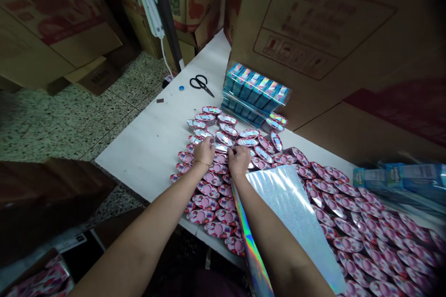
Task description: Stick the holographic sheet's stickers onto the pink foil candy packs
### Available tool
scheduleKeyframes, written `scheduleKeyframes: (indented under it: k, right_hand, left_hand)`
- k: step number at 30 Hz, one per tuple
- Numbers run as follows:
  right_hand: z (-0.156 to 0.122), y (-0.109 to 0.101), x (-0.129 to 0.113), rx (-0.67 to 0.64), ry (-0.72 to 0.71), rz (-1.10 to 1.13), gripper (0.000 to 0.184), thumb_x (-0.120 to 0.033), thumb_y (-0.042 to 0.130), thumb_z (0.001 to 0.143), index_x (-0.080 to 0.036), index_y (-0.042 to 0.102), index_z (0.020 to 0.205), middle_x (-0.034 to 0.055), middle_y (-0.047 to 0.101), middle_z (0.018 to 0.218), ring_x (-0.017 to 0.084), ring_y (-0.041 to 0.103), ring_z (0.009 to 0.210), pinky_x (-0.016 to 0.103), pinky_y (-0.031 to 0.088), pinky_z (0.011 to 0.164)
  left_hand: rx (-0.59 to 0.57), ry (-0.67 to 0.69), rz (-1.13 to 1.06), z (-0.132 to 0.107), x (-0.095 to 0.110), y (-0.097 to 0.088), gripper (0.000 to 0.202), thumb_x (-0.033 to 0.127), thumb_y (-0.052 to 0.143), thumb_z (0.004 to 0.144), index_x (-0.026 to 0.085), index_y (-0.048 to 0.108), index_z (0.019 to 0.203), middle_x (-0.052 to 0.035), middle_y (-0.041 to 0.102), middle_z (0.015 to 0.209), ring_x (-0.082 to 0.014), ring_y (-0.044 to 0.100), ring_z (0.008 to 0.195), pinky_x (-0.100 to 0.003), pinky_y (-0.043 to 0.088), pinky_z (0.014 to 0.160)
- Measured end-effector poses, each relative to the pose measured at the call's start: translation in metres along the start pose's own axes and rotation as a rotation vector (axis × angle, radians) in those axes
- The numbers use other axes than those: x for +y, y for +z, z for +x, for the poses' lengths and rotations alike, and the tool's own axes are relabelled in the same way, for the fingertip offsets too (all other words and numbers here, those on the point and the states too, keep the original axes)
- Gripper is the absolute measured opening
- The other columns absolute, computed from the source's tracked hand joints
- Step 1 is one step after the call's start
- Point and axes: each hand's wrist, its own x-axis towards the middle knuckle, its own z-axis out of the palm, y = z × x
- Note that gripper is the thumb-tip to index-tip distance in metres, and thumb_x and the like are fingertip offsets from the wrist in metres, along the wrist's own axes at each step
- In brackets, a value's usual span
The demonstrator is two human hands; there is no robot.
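Many small pink oval packs (213,190) lie in rows across a white table (146,148). Both my hands meet over them at the table's middle. My left hand (204,152), a thin bracelet on its wrist, has its fingers curled down on one silvery pack (220,148). My right hand (238,159) pinches the same pack from the right. What lies under the fingertips is hidden. A holographic sheet (289,209) rests under my right forearm.
A wrapped stack of blue boxes (254,90) stands behind the packs against a big cardboard carton (313,32). Black scissors (201,84) and a blue cap (181,87) lie at the far table end. More blue boxes (400,181) sit at right. Cartons line the speckled floor (69,120).
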Motion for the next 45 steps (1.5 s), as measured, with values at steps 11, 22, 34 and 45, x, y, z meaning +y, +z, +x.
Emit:
scheduleKeyframes:
  k: [11,22,34,45]
  right_hand:
    - [0.011,-0.002,-0.005,-0.170,0.016,-0.146,0.020,-0.030,0.047,0.079,-0.018,0.063,0.076,0.0093,0.059,0.088,0.023,0.049,0.086,0.035,0.033,0.075]
    - [0.020,-0.010,-0.005,-0.199,-0.027,-0.133,0.012,-0.023,0.050,0.076,-0.020,0.062,0.077,0.0069,0.062,0.085,0.021,0.054,0.084,0.031,0.036,0.071]
    - [-0.029,-0.075,0.082,-0.381,-0.651,-0.118,0.027,-0.026,0.049,0.084,-0.024,0.058,0.109,0.0068,0.058,0.099,0.019,0.049,0.090,0.031,0.039,0.076]
    - [-0.048,-0.062,0.097,-0.355,-0.835,-0.234,0.022,-0.019,0.046,0.085,-0.018,0.059,0.103,0.0084,0.057,0.106,0.020,0.047,0.093,0.032,0.039,0.078]
  left_hand:
    - [-0.061,-0.002,0.142,0.007,0.002,0.004,0.031,0.022,0.051,0.076,0.019,0.053,0.106,-0.0064,0.064,0.085,-0.0204,0.059,0.083,-0.028,0.042,0.072]
    - [-0.013,-0.144,0.186,0.012,0.003,-0.007,0.023,0.022,0.052,0.076,0.017,0.051,0.099,-0.0098,0.062,0.089,-0.0225,0.058,0.085,-0.030,0.040,0.071]
    - [-0.234,0.401,0.200,-0.095,0.018,0.015,0.029,0.039,0.066,0.068,0.022,0.057,0.091,-0.0043,0.052,0.095,-0.0222,0.046,0.094,-0.033,0.037,0.077]
    - [-0.187,0.322,0.152,-0.104,0.021,0.025,0.027,0.032,0.060,0.074,0.030,0.056,0.101,-0.0021,0.050,0.101,-0.0216,0.041,0.100,-0.035,0.031,0.080]
